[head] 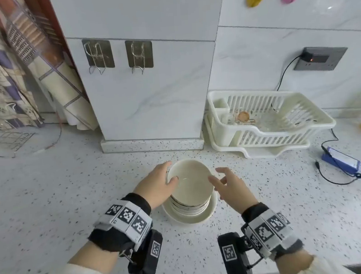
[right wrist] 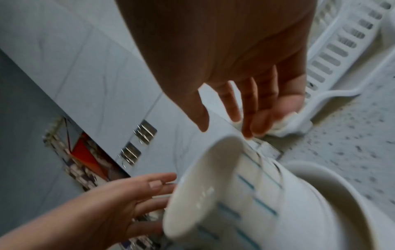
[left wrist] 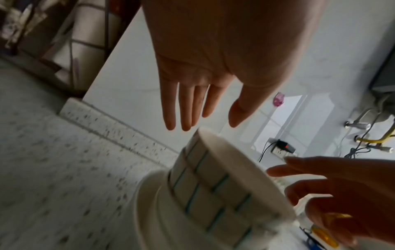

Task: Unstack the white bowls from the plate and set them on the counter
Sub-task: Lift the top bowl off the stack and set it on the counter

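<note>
Item: stack of white bowls (head: pixel 189 192), nested upright in a shallow plate (head: pixel 211 210) on the speckled counter (head: pixel 50 201), directly ahead of the person and between both hands. The stack's axis runs vertically; the wrist views show at least 4 banded rims, though motion blur makes an exact count uncertain. Left hand (head: pixel 159 187): fingers straight and spread, lying against the left side of the top bowl with the thumb over its rim; contact looks likely in the head view, but no closed grip shows. Right hand (head: pixel 230 186): fingers spread and relaxed, just beside the right rim, holding nothing, with a slim gap apparently remaining. Judgement: the left hand is nearer, and the coming lift turns on both hands closing inward on opposite sides of the top rim and then rising straight up along the stack's axis. Nearby: white dish rack (head: pixel 266 119) behind and to the right, well apart; blue device (head: pixel 341 162) with cable at far right.
</note>
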